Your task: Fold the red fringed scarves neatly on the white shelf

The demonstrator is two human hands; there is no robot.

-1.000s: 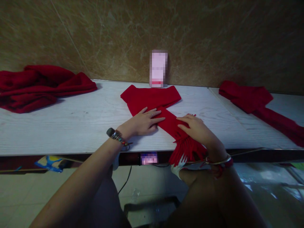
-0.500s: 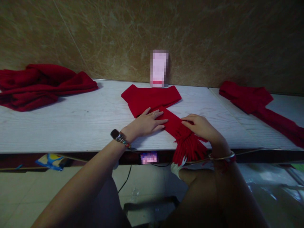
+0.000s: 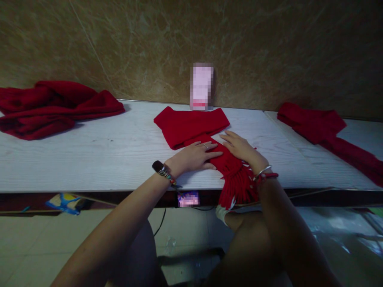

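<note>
A: In the head view, what differs from half a second ago?
B: The right hand (image 3: 239,150) mostly. Then, its thumb and fingers were bunched at the fringed end of the red scarf (image 3: 191,124); now it has moved up toward the scarf's folded part, fingers stretched out. The left hand (image 3: 199,156) has slid a little to the right along the strip. The folded part of the scarf looks the same.

A: What are the materials like?
B: The scarf is soft, matte cloth, folded into a broad band with angled corners. A narrower strip slants down to the right, ending in a stringy fringe (image 3: 237,187) that hangs past the near edge of the worktop (image 3: 98,159). That surface is whitish with a streaky wood grain; the wall (image 3: 167,48) behind is brown and veined like marble. A rumpled red cloth (image 3: 56,115) lies at the left, a folded red cloth (image 3: 314,125) at the right.

A: And the hands?
B: The left lies flat on the strip, palm down, fingers apart. The right is loosely spread at the strip's far edge, its fingertips reaching beyond the cloth. Neither is clamped on anything.
</note>
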